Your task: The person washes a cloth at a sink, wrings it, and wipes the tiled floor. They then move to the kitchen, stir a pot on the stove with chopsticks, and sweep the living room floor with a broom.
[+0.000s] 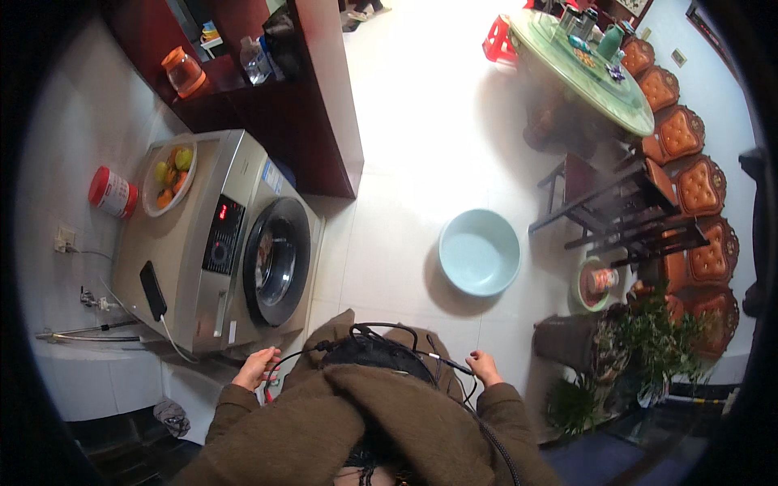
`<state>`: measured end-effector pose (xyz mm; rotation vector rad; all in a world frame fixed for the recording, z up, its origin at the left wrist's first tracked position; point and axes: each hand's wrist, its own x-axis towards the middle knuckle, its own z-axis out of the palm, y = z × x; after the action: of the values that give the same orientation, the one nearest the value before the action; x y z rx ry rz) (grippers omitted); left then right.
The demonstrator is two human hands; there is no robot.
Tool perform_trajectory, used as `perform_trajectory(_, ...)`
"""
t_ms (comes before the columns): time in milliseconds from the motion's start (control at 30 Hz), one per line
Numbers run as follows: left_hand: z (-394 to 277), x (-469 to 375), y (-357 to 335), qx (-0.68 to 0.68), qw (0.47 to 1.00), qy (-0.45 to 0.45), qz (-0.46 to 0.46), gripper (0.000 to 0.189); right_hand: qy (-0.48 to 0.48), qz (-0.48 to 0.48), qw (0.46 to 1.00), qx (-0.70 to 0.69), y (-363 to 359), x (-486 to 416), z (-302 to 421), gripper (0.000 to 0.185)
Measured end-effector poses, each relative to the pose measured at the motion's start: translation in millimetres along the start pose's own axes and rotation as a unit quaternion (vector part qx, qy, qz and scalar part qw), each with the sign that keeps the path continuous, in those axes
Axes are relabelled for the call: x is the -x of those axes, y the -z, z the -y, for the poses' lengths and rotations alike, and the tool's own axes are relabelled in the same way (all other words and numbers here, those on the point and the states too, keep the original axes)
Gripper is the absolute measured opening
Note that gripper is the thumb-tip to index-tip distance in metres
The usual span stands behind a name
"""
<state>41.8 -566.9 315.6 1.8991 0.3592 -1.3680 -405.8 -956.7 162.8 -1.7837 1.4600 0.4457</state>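
Observation:
My left hand [258, 368] hangs at my left side near the front-loading washing machine [176, 267], fingers loosely bent and apart, with nothing seen in them. A black cable [281, 359] loops just beside it. My right hand [484, 367] is out at my right side with curled fingers; another black cable [451, 362] runs up to it, and whether the fingers grip it I cannot tell. Ahead on the floor stands a pale blue plastic basin [480, 253], with nothing seen inside. Through the washer's dark round door [276, 261] something inside shows. Its display is lit red.
On the washer lie a phone [153, 290] on a white cable and a bowl of fruit [170, 176]; a red-lidded tub [113, 192] is nearby. To the right are a wooden chair [577, 182], a round table [583, 79], a potted plant [656, 340] and tufted orange chairs [699, 188].

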Motion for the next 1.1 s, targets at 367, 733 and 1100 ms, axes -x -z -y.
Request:
perform_trajectory(367,-189,-131,-57,-0.018,1.000,-0.021,-0.007,0.021,-0.029,0.002,0.998,-0.058,61,-179,28,0.047)
perform_trajectory(733,-590,-245,-175,0.069,0.956,0.007,0.284,0.048,-0.166,0.009,0.976,-0.142,157,-329,129,0.034)
perform_trajectory(1100,-729,-288,-230,-0.080,0.990,0.096,0.064,0.053,-0.020,0.019,0.985,-0.168,386,-625,324,0.035)
